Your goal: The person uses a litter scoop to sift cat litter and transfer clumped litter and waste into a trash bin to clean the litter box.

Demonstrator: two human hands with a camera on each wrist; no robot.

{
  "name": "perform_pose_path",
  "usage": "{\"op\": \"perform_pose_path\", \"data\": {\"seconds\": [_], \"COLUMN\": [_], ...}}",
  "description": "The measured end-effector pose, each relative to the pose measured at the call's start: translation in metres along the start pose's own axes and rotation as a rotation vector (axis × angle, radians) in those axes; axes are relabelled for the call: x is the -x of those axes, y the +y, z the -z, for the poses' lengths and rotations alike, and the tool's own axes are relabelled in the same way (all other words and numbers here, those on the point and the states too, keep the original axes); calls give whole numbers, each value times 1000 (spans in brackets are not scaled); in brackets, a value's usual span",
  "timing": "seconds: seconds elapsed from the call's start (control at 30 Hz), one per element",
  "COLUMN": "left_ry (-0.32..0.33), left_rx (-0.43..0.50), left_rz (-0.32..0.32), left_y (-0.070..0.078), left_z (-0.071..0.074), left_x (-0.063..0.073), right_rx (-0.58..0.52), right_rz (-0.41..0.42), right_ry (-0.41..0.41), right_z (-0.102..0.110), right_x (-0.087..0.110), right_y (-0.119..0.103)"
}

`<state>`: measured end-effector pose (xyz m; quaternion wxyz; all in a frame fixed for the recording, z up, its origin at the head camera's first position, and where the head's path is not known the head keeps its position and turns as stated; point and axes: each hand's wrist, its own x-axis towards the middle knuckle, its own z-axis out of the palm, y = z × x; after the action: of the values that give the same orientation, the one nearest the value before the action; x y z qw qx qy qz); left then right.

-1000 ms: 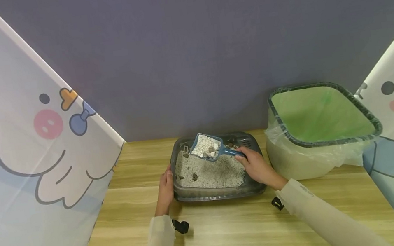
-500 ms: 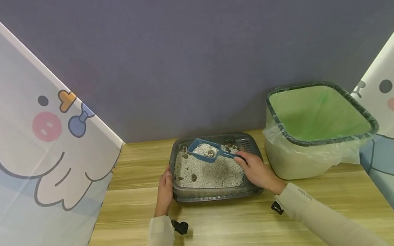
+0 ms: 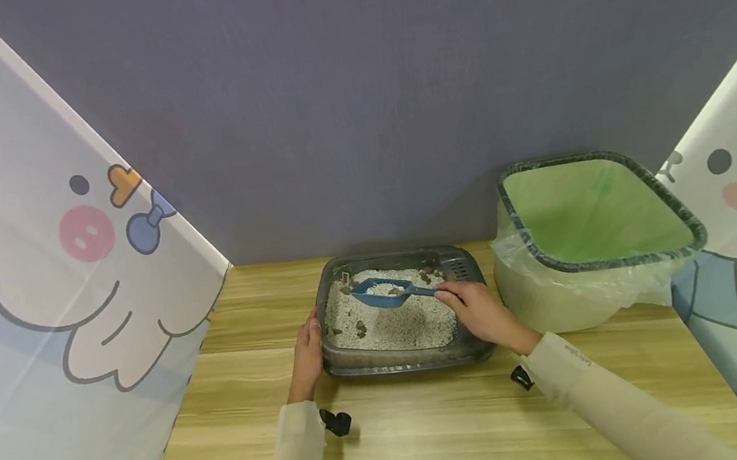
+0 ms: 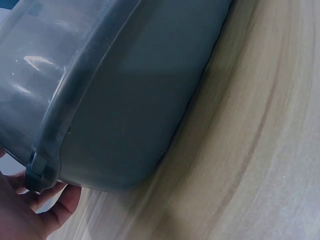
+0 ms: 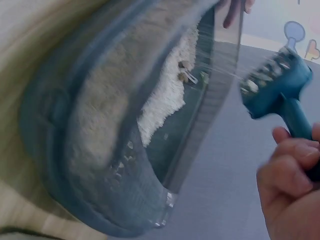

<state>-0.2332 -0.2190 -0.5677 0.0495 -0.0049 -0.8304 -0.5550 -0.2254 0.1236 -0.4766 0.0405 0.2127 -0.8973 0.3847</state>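
A blue litter scoop hangs over the dark grey litter box, with pale granules and some lumps in its bowl. My right hand grips the handle; in the right wrist view the scoop appears above the box's rim. My left hand holds the left side of the box, and in the left wrist view its fingers curl at the rim. Pale litter covers the box floor, with brown clumps at the left and more near the back.
A large bin lined with a clear bag stands right of the litter box, its dark rim higher than the box. Behind both rises a grey wall. Wood-patterned tabletop extends in front.
The scoop has tipped from facing up to nearly side-on and sits slightly lower; less litter shows in its bowl. More pale litter shows behind it. The left hand stays at the box.
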Motion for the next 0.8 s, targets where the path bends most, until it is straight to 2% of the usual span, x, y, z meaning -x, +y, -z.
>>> {"op": "perform_pose_path", "data": {"seconds": [0.37, 0.57, 0.7, 0.8], "left_ry": [7, -7, -5, -17], "left_rx": [3, 8, 4, 2], "left_rz": [-6, -3, 2, 7], "left_y": [1, -1, -2, 17], "left_z": [0, 1, 0, 2], "left_x": [-1, -1, -1, 6], "right_rx": [43, 57, 35, -4], "right_rz": [16, 37, -12, -43], "right_ry": [-81, -55, -62, -10], "right_z": [17, 15, 10, 1], "right_x": [4, 8, 11, 16], "right_y": [-3, 0, 4, 10]}}
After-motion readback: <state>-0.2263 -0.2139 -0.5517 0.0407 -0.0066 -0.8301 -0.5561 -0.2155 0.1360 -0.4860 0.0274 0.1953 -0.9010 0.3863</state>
